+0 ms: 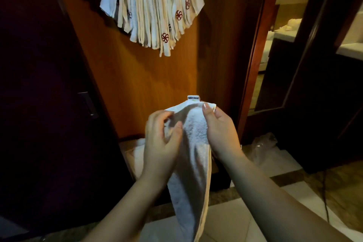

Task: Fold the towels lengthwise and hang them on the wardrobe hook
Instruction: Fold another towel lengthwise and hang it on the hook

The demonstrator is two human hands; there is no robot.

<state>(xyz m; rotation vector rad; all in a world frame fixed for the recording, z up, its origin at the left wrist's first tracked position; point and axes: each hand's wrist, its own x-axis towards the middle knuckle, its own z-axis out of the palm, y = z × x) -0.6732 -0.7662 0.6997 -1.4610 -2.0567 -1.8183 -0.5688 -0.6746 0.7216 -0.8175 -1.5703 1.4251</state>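
Both hands up in front of the wooden wardrobe panel (141,84), holding 1 white towel (193,155) between them. Left hand (161,143) has fingers curled round the towel's left top edge, thumb pressed into the cloth. Right hand (220,129) pinches the top right corner, thumb on the near face, fingers behind. A small label (193,98) sticks up from the towel's top edge, just above and between the hands. The rest of the towel hangs down between the forearms, narrowed into a loose strip; can't tell if the fold is clean. Well above the hands, a fanned bunch of folded towels (151,8) with red flower emblems hangs against the panel; the hook itself is hidden by them. Below the hands, more white cloth (138,155) lies low by the panel base. Right of the right hand, crumpled clear plastic (262,146) on the tiled floor (231,220).
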